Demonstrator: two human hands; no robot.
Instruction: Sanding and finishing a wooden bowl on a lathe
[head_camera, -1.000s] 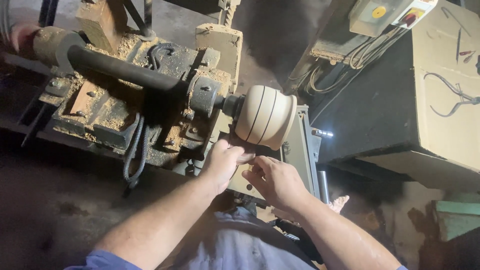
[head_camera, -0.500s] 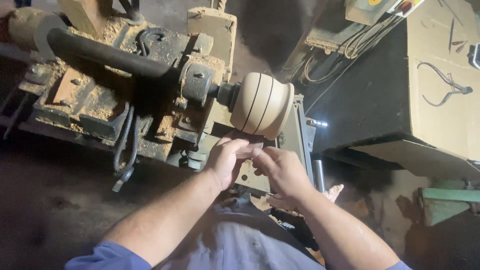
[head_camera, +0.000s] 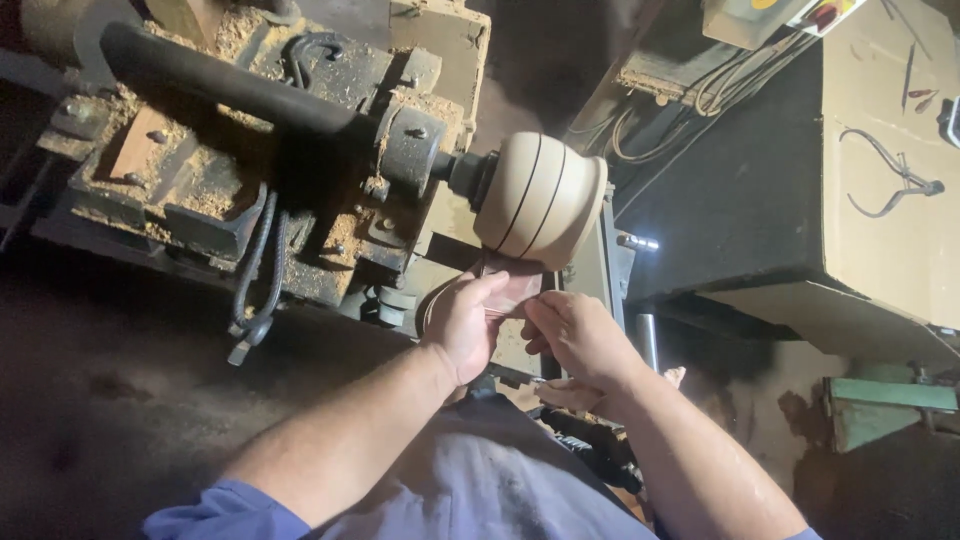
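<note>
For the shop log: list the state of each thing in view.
Wooden bowl: mounted on the lathe, dark grooves cut around it.
Sandpaper strip: held under the bowl, touching it.
Left hand: gripping the strip.
Right hand: pinching the strip.
Lathe: covered in sawdust.

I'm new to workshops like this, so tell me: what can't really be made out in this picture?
- Head view: the thin brownish piece under the wooden bowl-shaped workpiece is mostly hidden by the left hand and right hand.
- The lathe's left end is cut off by the frame edge.
- The floor at lower left is too dark.
</note>
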